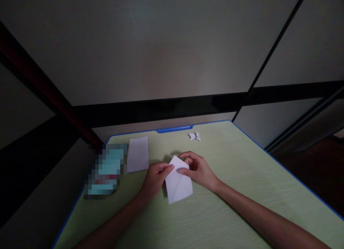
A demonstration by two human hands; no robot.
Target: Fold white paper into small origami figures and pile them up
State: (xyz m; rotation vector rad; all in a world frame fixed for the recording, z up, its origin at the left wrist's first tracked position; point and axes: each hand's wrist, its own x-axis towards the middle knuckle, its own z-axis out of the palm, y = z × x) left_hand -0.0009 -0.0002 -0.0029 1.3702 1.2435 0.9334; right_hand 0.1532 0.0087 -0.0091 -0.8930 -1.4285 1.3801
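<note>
A white sheet of paper (178, 186), partly folded with a pointed top, lies on the pale green table (236, 191). My left hand (156, 177) pinches its left upper edge with closed fingers. My right hand (197, 167) curls over the top right corner, fingers pressed on the paper. Both forearms reach in from the bottom of the view.
A second white sheet (138, 154) lies flat to the left, beside a blurred teal object (106, 170) at the table's left edge. A small folded white paper piece (194, 136) sits near the far edge by a blue handle (174, 128). Walls stand close behind.
</note>
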